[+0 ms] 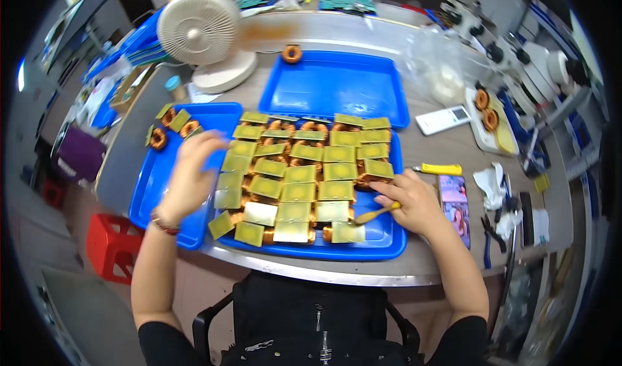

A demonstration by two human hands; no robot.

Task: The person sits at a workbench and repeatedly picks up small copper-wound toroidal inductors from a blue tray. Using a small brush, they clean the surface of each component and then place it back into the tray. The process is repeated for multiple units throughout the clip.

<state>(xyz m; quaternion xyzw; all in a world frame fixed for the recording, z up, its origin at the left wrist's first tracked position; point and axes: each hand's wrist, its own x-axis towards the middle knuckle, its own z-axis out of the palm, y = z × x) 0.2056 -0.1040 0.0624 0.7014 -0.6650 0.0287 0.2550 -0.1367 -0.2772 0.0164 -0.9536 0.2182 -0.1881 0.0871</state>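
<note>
The right hand (413, 201) grips a slim tan tool (370, 216). At its 9 o'clock, yellow-green rectangular boards (298, 192) on copper-wire coils (311, 235) lie in a blue plastic tray (387, 244). Beyond, the left hand (193, 171) blurs; its grip I cannot tell.

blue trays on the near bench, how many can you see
3: the left tray on the left side, the middle tray holding the yellowish boards, and the far tray behind it. Any stacked underneath would be hidden.
</note>
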